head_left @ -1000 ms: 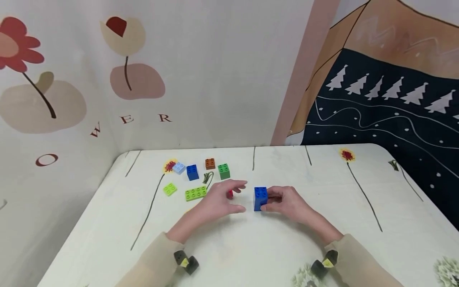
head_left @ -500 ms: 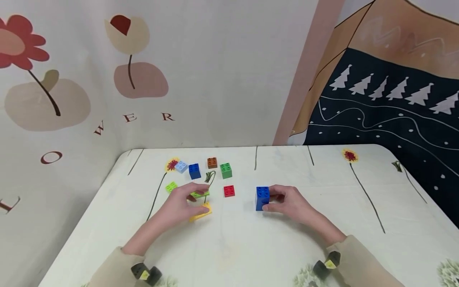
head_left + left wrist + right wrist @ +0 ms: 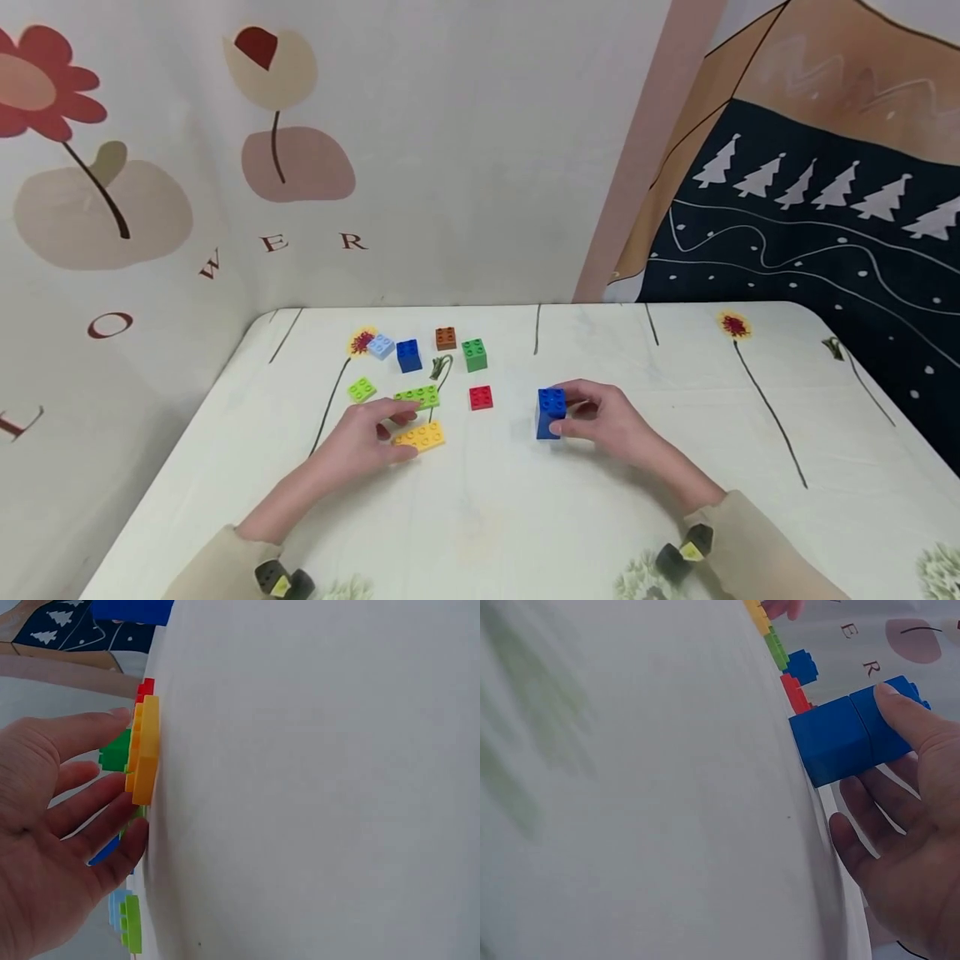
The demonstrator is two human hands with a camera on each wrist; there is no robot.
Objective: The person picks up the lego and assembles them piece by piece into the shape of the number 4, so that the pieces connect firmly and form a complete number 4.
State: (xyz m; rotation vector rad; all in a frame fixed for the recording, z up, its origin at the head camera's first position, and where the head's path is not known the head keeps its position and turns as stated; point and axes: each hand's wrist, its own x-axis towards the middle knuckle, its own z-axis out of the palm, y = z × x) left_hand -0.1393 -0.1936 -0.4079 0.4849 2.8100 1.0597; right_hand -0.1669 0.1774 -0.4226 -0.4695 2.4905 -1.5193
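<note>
In the head view a stack of two blue building bricks (image 3: 550,417) stands upright on the table. My right hand (image 3: 611,421) grips it from the right, thumb on its near side; the right wrist view shows the seam between the two blue bricks (image 3: 847,735). Left of it, my left hand (image 3: 365,437) reaches over the tabletop with thumb and fingers spread about the left end of a flat yellow brick (image 3: 422,437). The index finger overlaps a long lime-green brick (image 3: 420,397) behind. In the left wrist view the yellow brick (image 3: 145,754) lies close to the thumb and fingertips.
Beyond the left hand lie a small lime-green brick (image 3: 362,389), a light blue brick (image 3: 381,346), a blue brick (image 3: 408,356), a brown brick (image 3: 446,337) and a green brick (image 3: 475,355). A red brick (image 3: 481,397) sits between the hands. A curtain (image 3: 450,167) hangs behind the table.
My left hand has moved left and away from the blue stack to the yellow brick, uncovering the red brick. The right hand stays at the blue stack.
</note>
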